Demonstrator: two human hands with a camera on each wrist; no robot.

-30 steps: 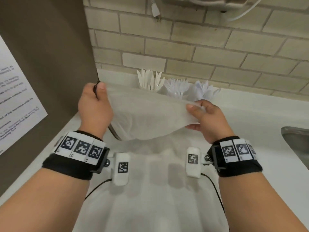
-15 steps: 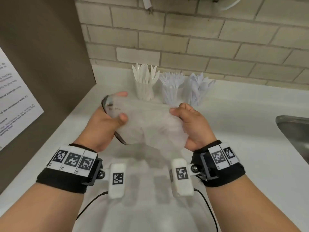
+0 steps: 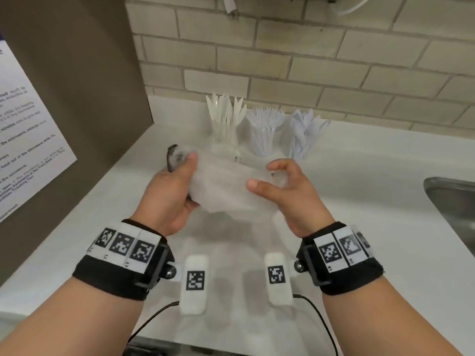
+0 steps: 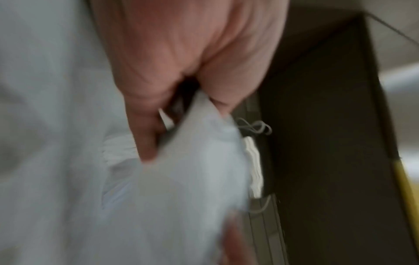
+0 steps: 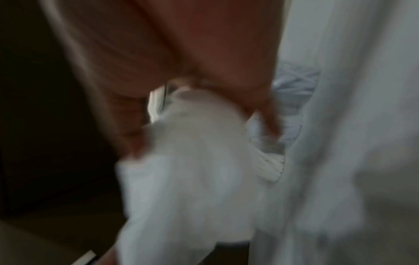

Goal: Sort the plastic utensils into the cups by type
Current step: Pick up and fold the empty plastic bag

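Observation:
Three clear cups stand in a row by the back wall: one with white knives [image 3: 225, 124], one with forks [image 3: 266, 134], one with spoons [image 3: 304, 136]. In front of them I hold a thin white bag [image 3: 226, 187] with a dark rim, bunched up above the counter. My left hand [image 3: 177, 181] grips its left end, thumb on top. My right hand [image 3: 277, 181] curls round its right end, thumb pressing the fabric. Both wrist views are blurred and show only the white bag [image 4: 192, 179] [image 5: 192, 170] between the fingers. No loose utensils are in view.
The white counter [image 3: 372, 196] runs to a steel sink [image 3: 455, 206] at the right edge. A brown panel [image 3: 77, 73] with a printed paper notice [image 3: 25, 150] closes off the left side. A brick wall rises behind the cups.
The bag was held spread out and high between my hands. My hands have come down and closer together, and the bag is now crumpled into a bunch.

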